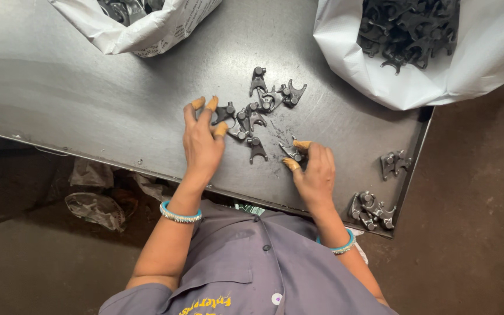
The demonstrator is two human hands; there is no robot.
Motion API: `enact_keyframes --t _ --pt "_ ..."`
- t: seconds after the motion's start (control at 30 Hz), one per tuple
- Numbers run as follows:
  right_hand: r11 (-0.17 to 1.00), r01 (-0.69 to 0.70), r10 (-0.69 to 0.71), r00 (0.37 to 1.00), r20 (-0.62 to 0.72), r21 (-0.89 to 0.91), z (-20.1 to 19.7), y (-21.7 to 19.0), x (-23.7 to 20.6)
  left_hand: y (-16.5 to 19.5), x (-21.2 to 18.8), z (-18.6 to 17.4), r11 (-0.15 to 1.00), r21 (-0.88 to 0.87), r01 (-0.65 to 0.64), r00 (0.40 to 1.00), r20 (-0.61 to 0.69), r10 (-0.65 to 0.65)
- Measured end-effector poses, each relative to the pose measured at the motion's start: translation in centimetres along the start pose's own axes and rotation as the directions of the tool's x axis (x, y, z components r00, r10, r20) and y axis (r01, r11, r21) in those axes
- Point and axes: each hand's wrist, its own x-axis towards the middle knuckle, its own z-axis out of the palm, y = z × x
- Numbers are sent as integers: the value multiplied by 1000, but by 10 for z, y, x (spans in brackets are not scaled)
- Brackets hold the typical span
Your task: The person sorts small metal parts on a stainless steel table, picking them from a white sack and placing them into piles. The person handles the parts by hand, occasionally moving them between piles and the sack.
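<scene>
**Forked metal parts under both hands**

A loose cluster of forked metal castings (pixel 256 114) lies mid-table. The left hand (pixel 202 140) rests spread on it, holding nothing; the right hand (pixel 315 172) pinches one casting (pixel 291 153). Best lifted singly by the stem. The right white bag (pixel 485 64) holds many dark castings; the left bag (pixel 147 29) holds shinier ones.

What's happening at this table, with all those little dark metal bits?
A person leans over a steel table, both hands among a loose pile of small forked metal parts. The left hand touches a part at the pile's edge; the right hand pinches another. A white sack holds many more, and small groups sit by the table's corner.
</scene>
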Motion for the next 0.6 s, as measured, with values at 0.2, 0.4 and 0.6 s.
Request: enact_keyframes --t 0.2,0.4,0.6 --pt "657 -458 374 888 268 599 -37 51 14 -16 19 -6 990 113 -89 996 -3 89" --pt "806 -235 467 816 -340 543 -116 202 -34 -12 22 -8 981 162 -106 994 -15 110" --pt "647 -754 634 615 -469 -115 -123 337 -35 -12 19 -1 964 191 -186 974 -95 206"
